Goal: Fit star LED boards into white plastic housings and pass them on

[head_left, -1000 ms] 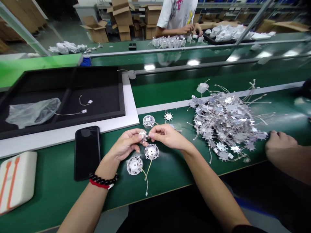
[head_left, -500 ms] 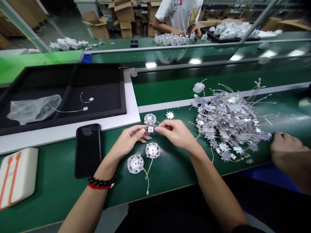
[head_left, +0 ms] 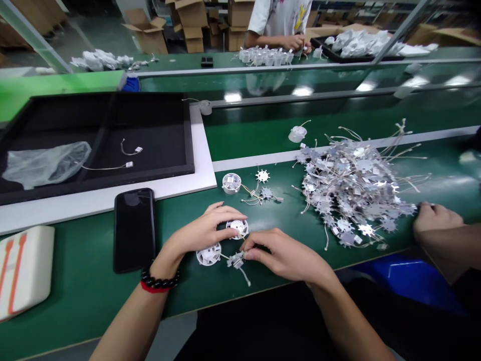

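Note:
My left hand point(head_left: 210, 228) has its thumb and fingers round a white round fan wheel point(head_left: 239, 228) lying on the green bench, covering part of it. A second white fan wheel point(head_left: 209, 254) lies under my left wrist side, close to the first. My right hand point(head_left: 280, 253) is closed in a pinch on a small silver star-shaped plate point(head_left: 236, 259) with a thin wire, just above the bench near the front edge. Beyond my hands are a white cup-like housing point(head_left: 231, 183), a loose star-shaped plate point(head_left: 266, 193) and another star-shaped plate point(head_left: 262, 175).
At right lies a large heap of star-shaped plates point(head_left: 349, 190) with wires; another person's hand point(head_left: 438, 220) rests beside it. At left are a phone point(head_left: 134, 230), a white case point(head_left: 26, 271) and a black tray point(head_left: 150, 130). A co-worker point(head_left: 280, 25) works across the bench.
Both hands have come down toward me from the white housing. My left hand has reached the nearer fan wheel; my right now holds a star-shaped plate lower. Another plate lies by the housing.

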Motion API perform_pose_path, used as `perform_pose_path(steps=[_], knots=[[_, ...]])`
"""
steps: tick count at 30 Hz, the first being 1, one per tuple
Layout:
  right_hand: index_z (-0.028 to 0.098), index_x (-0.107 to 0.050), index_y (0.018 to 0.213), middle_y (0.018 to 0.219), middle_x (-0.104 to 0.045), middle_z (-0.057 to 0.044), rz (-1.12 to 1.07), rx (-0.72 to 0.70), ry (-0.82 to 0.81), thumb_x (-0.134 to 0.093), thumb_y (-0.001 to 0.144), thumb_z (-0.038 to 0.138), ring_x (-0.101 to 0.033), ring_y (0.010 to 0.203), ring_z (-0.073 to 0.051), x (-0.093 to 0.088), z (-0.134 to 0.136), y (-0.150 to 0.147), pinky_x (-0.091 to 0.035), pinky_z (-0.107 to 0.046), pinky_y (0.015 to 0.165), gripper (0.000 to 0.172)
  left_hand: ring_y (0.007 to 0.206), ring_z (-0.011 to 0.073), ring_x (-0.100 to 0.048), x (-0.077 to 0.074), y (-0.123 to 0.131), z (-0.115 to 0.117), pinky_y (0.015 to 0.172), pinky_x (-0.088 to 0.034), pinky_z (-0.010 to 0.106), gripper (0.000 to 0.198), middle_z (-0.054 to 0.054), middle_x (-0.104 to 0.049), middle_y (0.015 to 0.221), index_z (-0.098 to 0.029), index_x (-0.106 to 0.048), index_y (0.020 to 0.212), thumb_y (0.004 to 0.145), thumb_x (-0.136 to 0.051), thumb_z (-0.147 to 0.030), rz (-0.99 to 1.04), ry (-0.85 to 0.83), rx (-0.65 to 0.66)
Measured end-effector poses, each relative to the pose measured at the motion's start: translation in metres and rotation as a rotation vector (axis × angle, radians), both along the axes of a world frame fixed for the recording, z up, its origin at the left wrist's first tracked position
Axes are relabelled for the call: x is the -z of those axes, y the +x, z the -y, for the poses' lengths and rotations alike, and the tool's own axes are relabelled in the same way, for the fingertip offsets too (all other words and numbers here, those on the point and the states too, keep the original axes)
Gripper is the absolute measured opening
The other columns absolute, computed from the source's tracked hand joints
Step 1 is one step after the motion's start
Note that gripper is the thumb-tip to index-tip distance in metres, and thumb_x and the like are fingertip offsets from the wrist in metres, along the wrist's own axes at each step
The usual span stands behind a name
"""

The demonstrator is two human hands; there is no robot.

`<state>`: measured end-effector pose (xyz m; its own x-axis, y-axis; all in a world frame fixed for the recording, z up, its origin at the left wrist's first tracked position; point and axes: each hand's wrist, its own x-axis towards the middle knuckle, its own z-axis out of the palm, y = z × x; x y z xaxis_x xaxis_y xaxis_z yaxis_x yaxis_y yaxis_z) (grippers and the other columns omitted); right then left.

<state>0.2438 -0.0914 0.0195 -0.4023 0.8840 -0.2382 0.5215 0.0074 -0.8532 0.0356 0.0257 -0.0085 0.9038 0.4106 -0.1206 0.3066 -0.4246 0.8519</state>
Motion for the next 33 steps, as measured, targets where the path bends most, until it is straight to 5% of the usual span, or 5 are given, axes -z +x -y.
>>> perform_pose_path(steps=[7, 12, 18, 22, 33], knots=[[0.023, -0.067, 0.091, 0.097, -0.074, -0.003, 0.094, 0.188, 0.016, -0.056, 0.101, 0.034, -0.065, 0.089, -0.021, 0.01, 0.007, 0.023, -0.044, -0.036, 0.084, 0.019, 0.142, 0.0298, -0.042, 0.001, -0.001, 0.002, 0.125, -0.02, 0.055, 0.053, 0.008, -0.053, 0.147, -0.027, -0.057, 0.136, 0.089, -0.073, -0.047, -0.049, 0.121, -0.029], [0.025, -0.072, 0.091, 0.109, -0.076, -0.001, -0.108, 0.21, -0.055, -0.062, 0.097, 0.04, -0.063, 0.118, -0.023, 0.011, 0.008, 0.024, -0.044, -0.034, 0.099, 0.019, 0.143, 0.0262, -0.044, 0.0, -0.003, 0.002, 0.128, -0.016, 0.053, 0.052, 0.004, -0.056, 0.147, -0.03, -0.051, 0.14, 0.093, -0.07, -0.042, -0.053, 0.158, -0.019], [0.021, -0.071, 0.085, 0.091, -0.075, -0.003, -0.179, 0.257, -0.107, -0.063, 0.093, 0.039, -0.066, 0.085, -0.019, 0.017, 0.003, 0.013, -0.047, -0.032, 0.08, 0.021, 0.133, 0.031, -0.051, -0.002, 0.001, 0.005, 0.118, -0.035, 0.056, 0.057, 0.012, -0.059, 0.139, -0.024, -0.052, 0.139, 0.09, -0.073, -0.044, -0.057, 0.221, -0.116], [0.019, -0.068, 0.079, 0.072, -0.067, 0.0, -0.113, 0.308, -0.128, -0.062, 0.093, 0.038, -0.056, 0.067, -0.015, 0.02, -0.001, 0.009, -0.04, -0.029, 0.063, 0.024, 0.131, 0.0322, -0.051, -0.001, 0.0, 0.006, 0.117, -0.035, 0.058, 0.054, 0.012, -0.059, 0.136, -0.023, -0.054, 0.137, 0.09, -0.074, -0.039, -0.078, 0.247, -0.125], [0.019, -0.069, 0.078, 0.08, -0.07, -0.003, -0.107, 0.328, -0.095, -0.062, 0.091, 0.037, -0.059, 0.074, -0.017, 0.019, -0.009, 0.024, -0.043, -0.031, 0.069, 0.023, 0.134, 0.038, -0.048, -0.002, -0.003, 0.009, 0.114, -0.04, 0.06, 0.062, 0.011, -0.057, 0.135, -0.025, -0.053, 0.14, 0.086, -0.077, -0.045, -0.077, 0.247, -0.144]])
